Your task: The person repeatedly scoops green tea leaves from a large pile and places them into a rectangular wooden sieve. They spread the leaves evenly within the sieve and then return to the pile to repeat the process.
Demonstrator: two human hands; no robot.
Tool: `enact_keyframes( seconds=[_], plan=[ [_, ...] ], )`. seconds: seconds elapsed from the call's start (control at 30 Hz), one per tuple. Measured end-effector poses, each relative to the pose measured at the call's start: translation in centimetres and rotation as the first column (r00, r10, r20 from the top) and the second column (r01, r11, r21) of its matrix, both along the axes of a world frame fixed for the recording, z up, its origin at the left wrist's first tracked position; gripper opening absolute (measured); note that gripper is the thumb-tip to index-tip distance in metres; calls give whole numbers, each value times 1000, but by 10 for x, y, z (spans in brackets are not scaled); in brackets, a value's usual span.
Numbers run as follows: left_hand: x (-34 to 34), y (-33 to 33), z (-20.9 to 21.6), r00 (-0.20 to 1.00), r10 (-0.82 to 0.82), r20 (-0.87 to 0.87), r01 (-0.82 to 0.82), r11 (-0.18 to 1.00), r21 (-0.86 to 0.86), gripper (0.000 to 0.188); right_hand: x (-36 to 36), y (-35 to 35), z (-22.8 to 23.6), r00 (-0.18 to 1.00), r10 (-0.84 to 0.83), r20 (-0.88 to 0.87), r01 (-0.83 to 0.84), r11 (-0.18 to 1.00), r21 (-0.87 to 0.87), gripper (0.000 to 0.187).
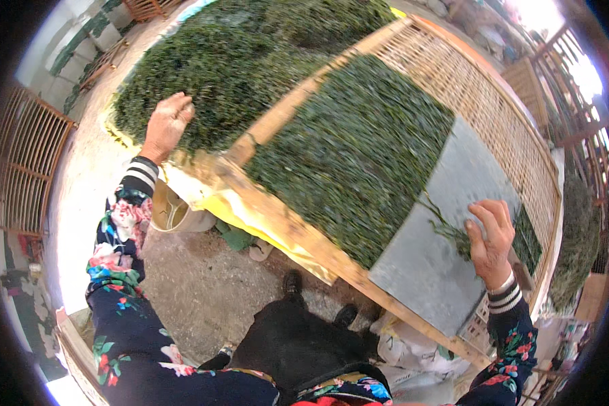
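My left hand (170, 123) hovers at the near left edge of a broad heap of dark green leafy strands (250, 74). Its fingers are bent together, and whatever they may hold is too small to make out. My right hand (492, 240) is over a flat grey sheet (423, 264), fingers curled at a small clump of green strands (446, 227) that trails out beside the thumb. Left of the bare part of that sheet, a dense layer of the same strands (358, 155) covers a wood-framed woven tray (463, 78).
The tray's wooden rim (298, 233) runs diagonally between me and the strands. Yellow sheeting (250, 216) hangs below the heap, above a pale bucket (172, 210). White bags (413, 348) lie under the tray's near corner. A slatted rack (27, 155) stands at far left.
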State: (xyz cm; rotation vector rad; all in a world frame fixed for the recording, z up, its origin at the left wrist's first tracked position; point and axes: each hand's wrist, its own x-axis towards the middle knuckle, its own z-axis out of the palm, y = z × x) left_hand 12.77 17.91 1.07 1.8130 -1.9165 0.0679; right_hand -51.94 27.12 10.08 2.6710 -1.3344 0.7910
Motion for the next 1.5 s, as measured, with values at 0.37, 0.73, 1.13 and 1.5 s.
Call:
enact_keyframes(
  seconds=[0.37, 0.73, 1.13, 1.5],
  plan=[
    [20, 15, -63, 964, 123, 236, -159, 977, 141, 81, 281, -201, 10, 898, 341, -278, -334, 940, 73, 37],
    [4, 16, -40, 969, 137, 207, -187, 952, 243, 81, 366, -383, -41, 894, -84, -441, 213, 944, 253, 87],
    [6, 15, -45, 973, 141, 183, -188, 945, 269, 84, 408, -473, -72, 871, -368, -325, 466, 830, 308, 113],
    [7, 12, -51, 973, 161, 164, -192, 962, 195, 79, 398, -480, -75, 886, -372, -275, 413, 904, 110, 56]
  ],
)
